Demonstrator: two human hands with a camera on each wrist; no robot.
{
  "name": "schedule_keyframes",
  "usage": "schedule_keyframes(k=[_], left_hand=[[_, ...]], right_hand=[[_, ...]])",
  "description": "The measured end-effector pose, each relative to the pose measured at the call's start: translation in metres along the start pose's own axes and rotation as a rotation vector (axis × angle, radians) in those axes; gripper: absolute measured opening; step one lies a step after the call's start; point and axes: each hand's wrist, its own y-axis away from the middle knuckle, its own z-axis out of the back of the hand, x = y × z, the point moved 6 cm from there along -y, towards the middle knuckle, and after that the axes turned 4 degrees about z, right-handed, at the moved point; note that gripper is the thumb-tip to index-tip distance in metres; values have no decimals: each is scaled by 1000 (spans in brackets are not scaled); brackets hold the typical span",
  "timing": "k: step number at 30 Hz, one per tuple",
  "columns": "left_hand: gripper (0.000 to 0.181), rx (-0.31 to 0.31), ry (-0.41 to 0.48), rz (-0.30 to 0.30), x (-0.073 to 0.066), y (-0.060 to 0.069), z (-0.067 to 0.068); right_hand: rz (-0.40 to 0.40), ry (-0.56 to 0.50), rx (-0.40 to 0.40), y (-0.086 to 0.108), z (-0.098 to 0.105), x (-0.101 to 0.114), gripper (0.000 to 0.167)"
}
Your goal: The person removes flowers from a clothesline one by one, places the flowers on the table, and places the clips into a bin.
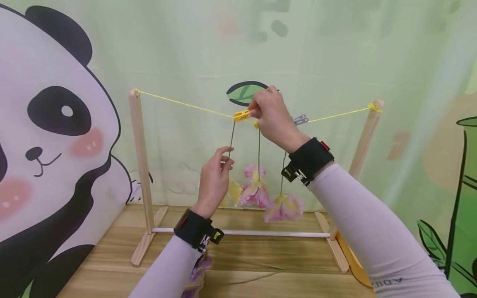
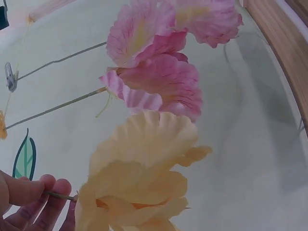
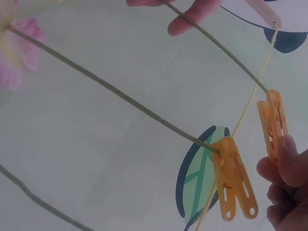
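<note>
Between thumb and fingers, my left hand (image 1: 216, 178) pinches the green stem (image 1: 232, 138) of a yellow artificial flower (image 2: 137, 168), whose bloom hangs downward. My right hand (image 1: 273, 118) pinches the tail ends of a yellow-orange clothespin (image 1: 242, 115) at the yellow string (image 1: 179, 102). The top of that stem meets the clothespin's tip; whether the string is inside it, I cannot tell. Beside it, another orange clothespin (image 3: 233, 178) clips a pink flower (image 1: 257, 194) to the string. Farther right hangs a second pink flower (image 1: 285, 208) near a grey clothespin (image 1: 301, 119), partly behind my right hand.
Wooden posts (image 1: 140, 161) carry the string at both ends, joined low down by a white rod (image 1: 275, 234). On the wooden table (image 1: 298, 285) lie a loose green stem (image 1: 261, 278) and a purple flower (image 1: 197, 273), partly hidden by my left arm. An orange-yellow object (image 1: 352, 260) sits by the right foot.
</note>
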Motion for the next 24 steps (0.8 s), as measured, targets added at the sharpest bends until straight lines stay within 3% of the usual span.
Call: schedule_keyframes(k=[13,24], left_hand=[[29,-19,-8,31,15,13,14],[28,-7,-20,47,25,32,13]], right_hand=[[27,-34,-85,18,3,-7,3],[80,-70,-172,41,8,-11,14]])
